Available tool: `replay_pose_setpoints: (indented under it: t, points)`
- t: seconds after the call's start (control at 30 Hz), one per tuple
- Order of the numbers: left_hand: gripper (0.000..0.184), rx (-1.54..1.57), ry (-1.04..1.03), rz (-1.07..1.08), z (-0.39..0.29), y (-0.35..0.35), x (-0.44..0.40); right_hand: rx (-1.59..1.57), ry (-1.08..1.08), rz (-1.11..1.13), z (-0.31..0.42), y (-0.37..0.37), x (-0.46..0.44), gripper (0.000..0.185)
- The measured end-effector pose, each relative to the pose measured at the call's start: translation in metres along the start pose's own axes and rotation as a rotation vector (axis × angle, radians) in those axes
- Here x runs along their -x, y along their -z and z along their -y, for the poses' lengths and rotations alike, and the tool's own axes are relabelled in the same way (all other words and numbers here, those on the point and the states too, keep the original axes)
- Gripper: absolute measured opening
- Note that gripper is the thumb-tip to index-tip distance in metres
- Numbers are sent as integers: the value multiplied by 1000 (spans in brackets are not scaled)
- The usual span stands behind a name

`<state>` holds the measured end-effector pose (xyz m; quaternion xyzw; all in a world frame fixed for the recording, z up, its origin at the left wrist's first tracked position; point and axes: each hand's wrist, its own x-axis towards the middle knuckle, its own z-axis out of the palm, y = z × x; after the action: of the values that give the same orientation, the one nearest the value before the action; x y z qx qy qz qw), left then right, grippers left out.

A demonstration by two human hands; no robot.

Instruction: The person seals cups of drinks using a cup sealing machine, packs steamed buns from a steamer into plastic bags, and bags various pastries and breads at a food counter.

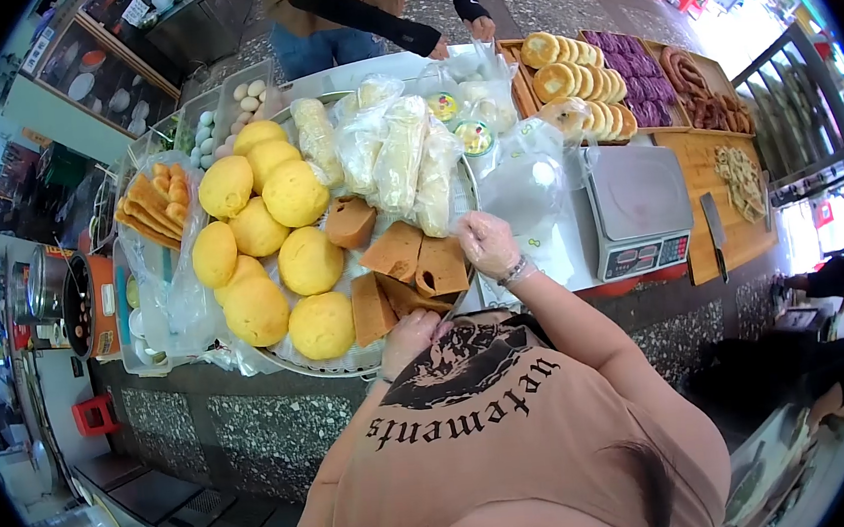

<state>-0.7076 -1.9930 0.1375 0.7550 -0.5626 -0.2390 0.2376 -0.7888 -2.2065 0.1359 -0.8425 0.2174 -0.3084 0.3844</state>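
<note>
A clear plastic glove covers my right hand (490,244), whose fingers are curled together at the tray's right edge, beside the wrapped pale rolls (435,187); what it pinches, if anything, is too small to name. My left hand (414,336) rests at the near edge of the round tray (351,370), close against the brown cake pieces (373,308); its fingertips are partly hidden. More brown cake (396,251) lies between the two hands. Round yellow buns (311,260) are heaped on the left of the tray. A clear plastic bag (526,189) lies right of my right hand.
A scale (640,206) stands at right, then a cutting board (704,163) with a cleaver (714,228). Trays of flat breads (557,81) and purple rolls (631,74) are behind. Across the table, a person's hands (467,37) touch plastic bags. Fried dough (151,207) sits left.
</note>
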Motion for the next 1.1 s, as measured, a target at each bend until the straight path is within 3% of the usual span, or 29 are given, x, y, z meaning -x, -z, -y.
replay_pose_setpoints:
  t: [0.3,0.37,0.47,0.53,0.67,0.73,0.87,0.93,1.0,1.1]
  points:
    - [26,-23,4,-72,-2,-3,-1,29,-21,11,-2,-1,1,10]
    - [26,-28,1,-91,-3,-5,-2,5,-48,102,1,6,-1,12]
    - [21,-3,-49,-179,1,-7,-1,-44,-102,141,12,31,5,12]
    - [15,40,-12,-209,-3,-2,3,-40,-2,119,8,57,14,12]
    - [7,115,111,-313,-39,27,15,-97,-181,127,-13,126,23,12]
    - [6,75,146,-478,-62,41,20,-115,-259,129,-25,150,24,12]
    - [17,401,281,-651,-112,41,-21,-174,-314,351,-35,188,8,16]
    - [30,491,185,-716,-143,32,-73,-567,-291,575,-36,189,2,25]
    - [38,350,-40,-710,-163,25,-125,-859,-372,825,-20,188,-9,39]
    - [40,172,-209,-745,-190,16,-184,-1110,-213,1010,-3,171,-14,50]
